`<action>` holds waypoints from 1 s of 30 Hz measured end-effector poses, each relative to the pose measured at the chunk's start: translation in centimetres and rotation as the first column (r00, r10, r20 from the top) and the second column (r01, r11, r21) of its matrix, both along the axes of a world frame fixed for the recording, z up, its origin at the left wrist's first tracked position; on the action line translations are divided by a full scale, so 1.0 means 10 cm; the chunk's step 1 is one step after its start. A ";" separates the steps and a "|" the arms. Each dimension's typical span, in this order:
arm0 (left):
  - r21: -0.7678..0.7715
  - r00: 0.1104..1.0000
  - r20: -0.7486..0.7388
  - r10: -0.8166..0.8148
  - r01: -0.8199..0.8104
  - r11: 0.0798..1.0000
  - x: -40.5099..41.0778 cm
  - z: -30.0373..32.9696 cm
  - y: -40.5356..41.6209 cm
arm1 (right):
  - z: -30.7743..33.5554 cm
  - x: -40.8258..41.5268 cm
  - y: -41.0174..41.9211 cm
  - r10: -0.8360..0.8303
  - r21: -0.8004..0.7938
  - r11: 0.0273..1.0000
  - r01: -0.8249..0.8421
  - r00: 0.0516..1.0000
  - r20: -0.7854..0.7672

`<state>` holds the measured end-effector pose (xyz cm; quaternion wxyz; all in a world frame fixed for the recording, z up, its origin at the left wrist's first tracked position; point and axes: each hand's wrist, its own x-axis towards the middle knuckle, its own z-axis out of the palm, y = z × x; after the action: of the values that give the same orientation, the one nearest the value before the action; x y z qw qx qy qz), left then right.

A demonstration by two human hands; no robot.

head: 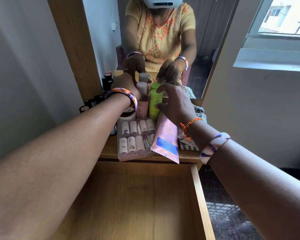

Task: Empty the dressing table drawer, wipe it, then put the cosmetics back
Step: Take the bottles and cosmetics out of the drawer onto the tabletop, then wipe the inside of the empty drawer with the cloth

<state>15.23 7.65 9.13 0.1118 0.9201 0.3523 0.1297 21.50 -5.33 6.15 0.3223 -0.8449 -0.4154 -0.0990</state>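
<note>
The wooden drawer [200,196] stands pulled out below me with nothing inside. On the tabletop behind it stand a pink bottle [142,104] with a beige cap and a green bottle [155,104]. My left hand [126,84] is closed around the pink bottle's top. My right hand [175,99] curls around the green bottle, fingers touching its cap and side. A clear box of small bottles [135,137] lies at the tabletop's front, with a pink tube [166,135] leaning on its right side. A checked cloth [187,144] lies under my right wrist.
Dark nail polish bottles [93,101] line the left back of the tabletop [107,149]. A white jar [128,114] sits under my left wrist. The mirror [206,40] rises right behind the bottles. A window is at the upper right, dark floor to the drawer's right.
</note>
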 end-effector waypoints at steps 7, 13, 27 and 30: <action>0.031 0.966 0.259 0.016 -0.025 0.999 -0.13 0.10 -0.19 | 0.09 -0.04 -0.10 -0.023 0.030 0.999 0.023 1.000 0.013; 0.225 0.735 0.579 -0.352 0.271 0.936 -0.20 0.00 -0.72 | 0.03 -0.01 -0.36 -0.230 0.168 0.952 0.256 0.960 -0.161; 0.007 0.837 -0.025 -0.546 0.546 0.838 -0.10 -0.25 -1.28 | -0.33 0.26 -1.11 -0.451 -0.203 0.886 0.416 0.678 -0.580; -0.027 0.847 0.029 -0.532 0.532 0.846 -0.14 -0.18 -1.32 | -0.24 0.21 -1.19 -0.389 -0.090 0.899 0.429 0.689 -0.612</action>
<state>13.88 -5.54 7.35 0.1624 0.9782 0.0848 0.0973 23.63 -17.23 3.80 0.4347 -0.8909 -0.0855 0.1000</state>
